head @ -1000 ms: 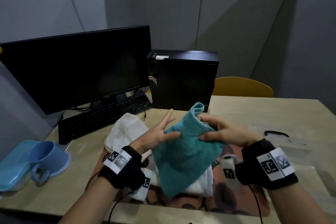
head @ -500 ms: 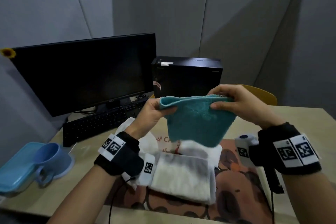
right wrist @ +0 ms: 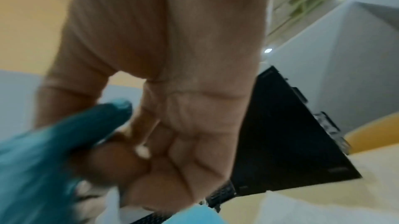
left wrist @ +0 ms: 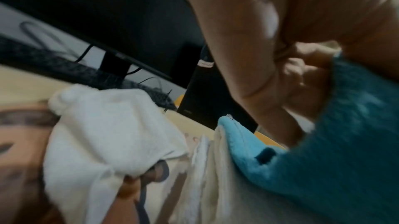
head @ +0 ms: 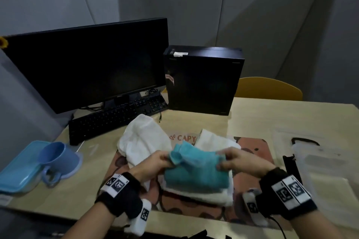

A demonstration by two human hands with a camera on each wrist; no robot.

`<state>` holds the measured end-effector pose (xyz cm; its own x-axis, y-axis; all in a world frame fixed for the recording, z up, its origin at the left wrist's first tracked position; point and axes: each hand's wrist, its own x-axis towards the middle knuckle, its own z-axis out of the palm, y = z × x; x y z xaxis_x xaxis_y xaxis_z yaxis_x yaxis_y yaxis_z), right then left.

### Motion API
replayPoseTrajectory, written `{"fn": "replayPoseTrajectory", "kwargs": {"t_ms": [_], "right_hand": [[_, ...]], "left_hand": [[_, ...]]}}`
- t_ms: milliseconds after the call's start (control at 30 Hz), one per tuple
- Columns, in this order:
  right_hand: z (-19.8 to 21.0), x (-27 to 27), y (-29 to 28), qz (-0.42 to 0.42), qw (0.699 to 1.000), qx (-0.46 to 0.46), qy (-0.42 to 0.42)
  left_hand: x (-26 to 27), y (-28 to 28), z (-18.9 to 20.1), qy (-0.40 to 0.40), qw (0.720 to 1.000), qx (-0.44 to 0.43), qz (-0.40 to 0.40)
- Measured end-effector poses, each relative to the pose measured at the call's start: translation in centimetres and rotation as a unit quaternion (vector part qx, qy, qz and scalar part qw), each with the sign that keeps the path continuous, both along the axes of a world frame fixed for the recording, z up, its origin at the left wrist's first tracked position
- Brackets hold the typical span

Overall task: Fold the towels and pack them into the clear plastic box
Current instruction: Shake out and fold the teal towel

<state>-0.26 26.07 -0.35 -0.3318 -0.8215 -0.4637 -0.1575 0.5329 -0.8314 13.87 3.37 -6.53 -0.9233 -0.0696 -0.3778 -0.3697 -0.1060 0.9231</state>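
A teal towel (head: 196, 170) lies folded on a folded white towel (head: 202, 195) on the patterned mat. My left hand (head: 155, 163) pinches its far left corner, and my right hand (head: 236, 161) pinches its far right corner. The left wrist view shows the teal towel (left wrist: 336, 151) under my curled fingers, and the right wrist view shows the teal towel (right wrist: 54, 151) pinched beside my thumb. A loose white towel (head: 143, 137) lies crumpled to the left. The clear plastic box (head: 328, 178) stands at the right with a lid (head: 297, 137) behind it.
A black monitor (head: 87, 64), keyboard (head: 114, 116) and computer case (head: 204, 79) fill the back of the table. A blue mug (head: 58, 158) on a blue lidded container (head: 17, 169) sits at the left. A yellow chair (head: 270, 88) stands behind the table.
Both hands have brought the teal towel down from mid-air onto the folded white towel, still pinching its top corners. The head view has tilted down slightly.
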Motion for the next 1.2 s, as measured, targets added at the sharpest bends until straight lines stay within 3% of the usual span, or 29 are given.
{"fn": "replayPoseTrajectory", "kwargs": {"t_ms": [33,100,233,400,600,800,1100,1200], "right_hand": [[-1.0,-0.7,-0.5,-0.108,0.993,-0.030,-0.030],[-3.3,-1.7,-1.5,-0.251,0.965,-0.030,-0.069],[-6.8,-1.6,-2.3,-0.275,0.958,0.054,-0.063],[-7.4,-1.1,-1.8,-0.365,0.930,-0.014,-0.038],[-7.8,0.0,-0.8,-0.349,0.936,0.046,0.008],[-7.8,0.5,0.3,-0.268,0.958,0.099,0.012],[-8.0,0.4,-0.9,-0.313,0.944,0.015,0.100],[-8.0,0.3,-1.2,-0.323,0.942,0.008,0.095]], "left_hand": [[-0.5,0.1,-0.2,-0.004,0.996,0.052,0.068],[-1.2,0.5,-0.6,-0.017,0.991,0.074,0.111],[-1.8,1.8,-1.2,-0.037,0.993,-0.028,0.105],[-3.0,2.3,-1.1,0.016,0.983,-0.076,0.169],[-2.8,2.7,-2.4,-0.031,0.953,-0.259,0.154],[-2.2,1.8,-2.6,-0.083,0.956,-0.235,0.157],[-2.1,2.3,-0.9,-0.053,0.984,-0.103,0.134],[-2.2,2.0,-1.0,-0.038,0.987,-0.088,0.130]]}}
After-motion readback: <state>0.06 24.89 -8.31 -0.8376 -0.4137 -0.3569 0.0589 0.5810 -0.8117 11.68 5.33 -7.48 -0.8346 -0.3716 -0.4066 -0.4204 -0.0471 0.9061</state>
